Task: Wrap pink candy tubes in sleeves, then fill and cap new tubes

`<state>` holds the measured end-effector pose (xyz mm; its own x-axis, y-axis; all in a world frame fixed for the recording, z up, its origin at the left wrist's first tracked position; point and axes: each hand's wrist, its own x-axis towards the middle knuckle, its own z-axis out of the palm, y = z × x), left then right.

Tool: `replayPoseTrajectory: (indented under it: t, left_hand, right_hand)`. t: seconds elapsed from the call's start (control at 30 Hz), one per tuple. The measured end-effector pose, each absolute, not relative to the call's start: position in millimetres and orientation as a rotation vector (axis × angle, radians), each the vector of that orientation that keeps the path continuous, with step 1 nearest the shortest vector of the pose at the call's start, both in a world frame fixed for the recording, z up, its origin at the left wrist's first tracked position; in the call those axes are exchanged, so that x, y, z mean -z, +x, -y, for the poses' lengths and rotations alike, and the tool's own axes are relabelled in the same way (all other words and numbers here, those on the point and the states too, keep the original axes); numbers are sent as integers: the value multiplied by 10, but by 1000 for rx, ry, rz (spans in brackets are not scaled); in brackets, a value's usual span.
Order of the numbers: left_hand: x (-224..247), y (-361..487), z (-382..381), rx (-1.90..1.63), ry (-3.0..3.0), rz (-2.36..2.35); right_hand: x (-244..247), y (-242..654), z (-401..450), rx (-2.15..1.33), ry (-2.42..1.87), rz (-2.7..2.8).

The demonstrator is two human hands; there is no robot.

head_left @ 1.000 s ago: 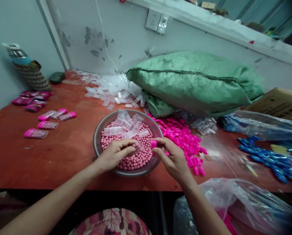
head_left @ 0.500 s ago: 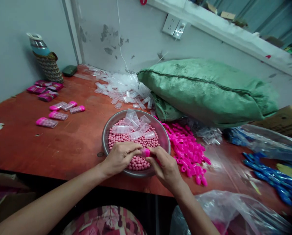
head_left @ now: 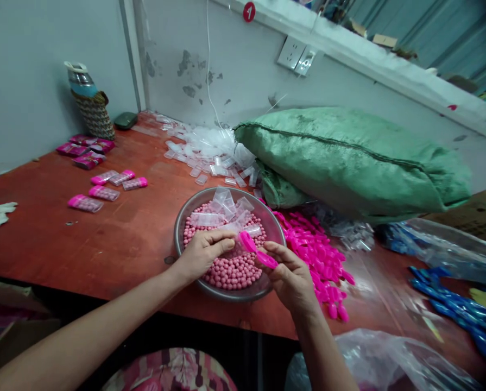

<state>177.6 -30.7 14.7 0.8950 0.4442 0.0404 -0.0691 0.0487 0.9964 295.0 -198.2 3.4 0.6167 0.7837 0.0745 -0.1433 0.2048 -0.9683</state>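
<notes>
Over a metal bowl (head_left: 178,228) of pink beads (head_left: 232,274), my left hand (head_left: 204,252) pinches a small clear plastic container (head_left: 237,248). A bright pink hinged cap (head_left: 248,243) sits at the container's right end, its flap swung open toward my right hand (head_left: 289,274). The thumb and fingers of that hand are on the flap. How full the container is cannot be made out. Several clear containers (head_left: 223,202) lie on the beads at the back of the bowl. Right of the bowl spreads a heap of loose pink caps (head_left: 311,250).
Several capped, bead-filled containers (head_left: 86,203) and pink packets (head_left: 88,159) lie on the red table (head_left: 116,247) at left. Behind are loose clear containers (head_left: 202,155) and a bottle in a woven holder (head_left: 92,111). A large green sack (head_left: 348,157) and blue pieces (head_left: 450,304) occupy the right.
The pink cap, earlier closed up between both hands, now shows its flap swung open. My right hand has moved slightly right and turned. The whole view has shifted a little.
</notes>
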Motion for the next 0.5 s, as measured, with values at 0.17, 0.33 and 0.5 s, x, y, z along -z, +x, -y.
replayPoseTrajectory:
  t: [0.17,0.33,0.5]
  left_hand:
    - [-187,1707,349,-479,1747,-124]
    - [-159,1714,351,-548,1771,-84]
    - [-134,1723,329,-599,1766,-61]
  right_hand:
    - [-91,2929,1846,-861,-1126,570]
    - [-205,2812,1737,-1155,-1053,503]
    - [-178,2713,1666,-1065,-1020,404]
